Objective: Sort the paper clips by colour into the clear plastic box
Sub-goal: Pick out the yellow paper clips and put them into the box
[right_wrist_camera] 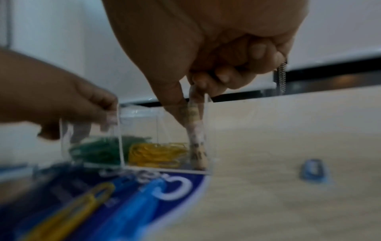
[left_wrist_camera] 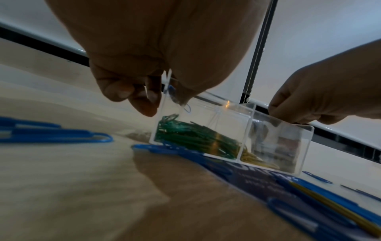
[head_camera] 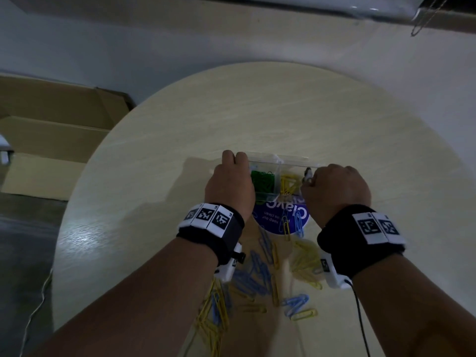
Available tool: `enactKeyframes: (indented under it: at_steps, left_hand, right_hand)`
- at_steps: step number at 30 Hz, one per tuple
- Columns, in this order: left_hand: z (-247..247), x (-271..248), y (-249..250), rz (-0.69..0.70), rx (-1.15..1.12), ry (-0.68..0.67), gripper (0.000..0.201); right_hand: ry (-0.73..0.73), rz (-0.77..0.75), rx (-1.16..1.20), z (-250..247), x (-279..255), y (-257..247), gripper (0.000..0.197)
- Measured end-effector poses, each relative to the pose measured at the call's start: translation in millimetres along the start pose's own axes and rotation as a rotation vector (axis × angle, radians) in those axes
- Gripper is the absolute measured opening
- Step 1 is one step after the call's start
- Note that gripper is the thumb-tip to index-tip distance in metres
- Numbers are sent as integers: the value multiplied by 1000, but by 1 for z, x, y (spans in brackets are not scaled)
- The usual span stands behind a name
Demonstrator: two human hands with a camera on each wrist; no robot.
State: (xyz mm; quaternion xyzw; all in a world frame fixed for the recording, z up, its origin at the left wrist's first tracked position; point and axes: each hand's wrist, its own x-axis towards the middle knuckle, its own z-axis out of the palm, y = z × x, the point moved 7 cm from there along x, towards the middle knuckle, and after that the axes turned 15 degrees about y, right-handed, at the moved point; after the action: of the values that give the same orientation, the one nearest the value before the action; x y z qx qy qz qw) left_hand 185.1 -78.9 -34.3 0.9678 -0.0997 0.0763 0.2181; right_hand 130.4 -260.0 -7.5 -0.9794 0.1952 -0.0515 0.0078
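Observation:
A clear plastic box (head_camera: 279, 163) with dividers stands on the round table, its near edge on a blue round label (head_camera: 280, 219). Green paper clips (head_camera: 262, 184) fill one compartment and yellow paper clips (head_camera: 288, 185) the one to their right. My left hand (head_camera: 235, 161) pinches the box's left wall (left_wrist_camera: 164, 104), where a blue clip (left_wrist_camera: 187, 108) shows just inside. My right hand (head_camera: 309, 179) pinches the right wall (right_wrist_camera: 206, 114) between thumb and finger. Through the box (right_wrist_camera: 163, 168) the right wrist view shows the yellow clips (right_wrist_camera: 158, 154) and the green clips (right_wrist_camera: 97, 151).
Several loose blue clips (head_camera: 255, 276) and yellow clips (head_camera: 306, 261) lie on the table (head_camera: 231, 119) between my forearms, some on the label. One blue clip (right_wrist_camera: 313, 171) lies right of the box. Cardboard boxes (head_camera: 51, 140) sit off the table's left edge.

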Motion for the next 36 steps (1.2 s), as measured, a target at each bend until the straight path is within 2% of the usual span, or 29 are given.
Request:
enactKeyframes:
  at_steps: [8, 14, 19, 23, 27, 29, 31, 35, 36]
  left_hand:
    - [1, 1, 1, -13, -19, 2, 13]
    - [0, 0, 1, -16, -2, 0, 13]
    - [1, 0, -1, -14, 14, 24, 13]
    - [-13, -1, 2, 33, -38, 121, 8]
    - [-39, -5, -1, 22, -216, 199, 7]
    - [-51, -17, -8, 5, -338, 176, 9]
    - [-62, -38, -14, 48, -376, 132, 11]
    - [-47, -95, -16, 191, -221, -185, 27]
    - [-43, -104, -13, 238, -172, -221, 34]
  right_hand:
    - [35, 3, 102, 1, -2, 1, 40]
    - [39, 64, 254, 6, -3, 11, 32]
    - [173, 34, 336, -13, -6, 11, 26]
    - [326, 113, 483, -31, -12, 21, 25]
    - [322, 190, 565, -26, -16, 30, 27]
    - [284, 197, 578, -21, -17, 34, 22]
    - [239, 199, 597, -16, -20, 37, 20]
    - [242, 232, 609, -13, -21, 45, 17]
    - [262, 252, 616, -14, -20, 48, 15]
